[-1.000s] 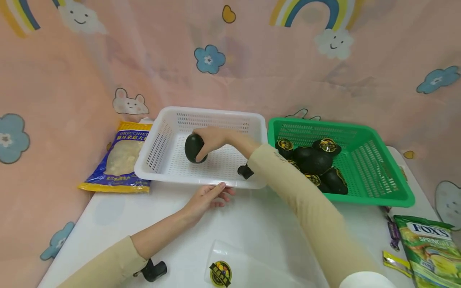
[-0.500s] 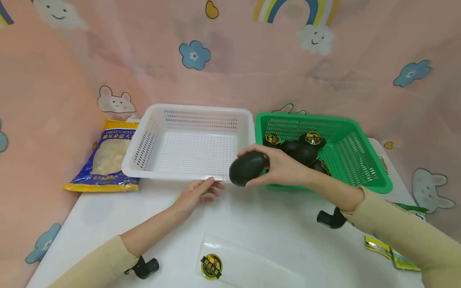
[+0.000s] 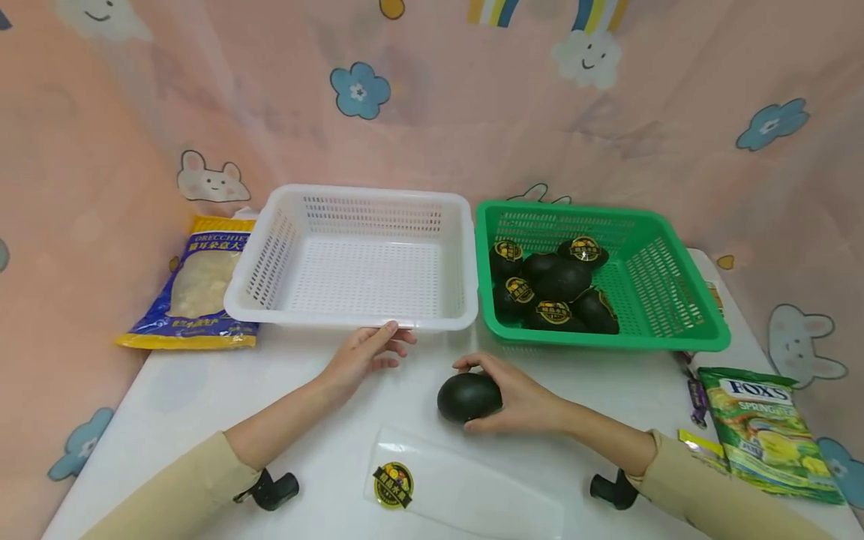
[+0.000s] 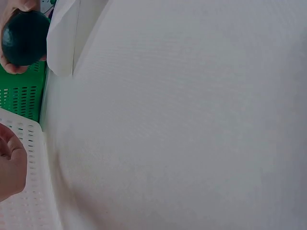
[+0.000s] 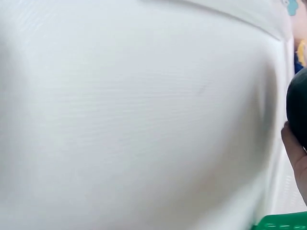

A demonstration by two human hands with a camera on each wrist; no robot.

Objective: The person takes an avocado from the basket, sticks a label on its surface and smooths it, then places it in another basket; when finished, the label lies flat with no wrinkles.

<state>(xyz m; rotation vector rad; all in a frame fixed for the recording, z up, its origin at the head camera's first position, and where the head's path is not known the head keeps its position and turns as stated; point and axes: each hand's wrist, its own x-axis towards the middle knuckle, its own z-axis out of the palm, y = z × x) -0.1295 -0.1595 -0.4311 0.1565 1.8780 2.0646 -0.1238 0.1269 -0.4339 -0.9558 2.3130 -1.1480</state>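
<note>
My right hand (image 3: 516,397) holds a dark avocado (image 3: 468,398) from its right side, thumb in front and fingers behind. The avocado is over the table, between the baskets and a flat clear plastic bag (image 3: 466,484) with a round black and gold sticker. My left hand (image 3: 361,356) holds the front rim of a white basket (image 3: 351,319), thumb on top and fingers below. The basket's inside is bare. In the left wrist view the avocado (image 4: 24,38) shows at the upper left; the right wrist view catches it (image 5: 300,105) only partly at the right edge.
A green basket (image 3: 675,341) right of the white one holds several avocados (image 3: 563,279), most with stickers. A pasta bag (image 3: 196,289) leans at the left. A green candy bag (image 3: 769,439), a yellow packet (image 3: 702,442) and a purple candy (image 3: 698,397) lie at the right.
My right hand has lifted the avocado out of the white basket and brought it right and toward me over the table. My left hand has stayed at the white basket's rim.
</note>
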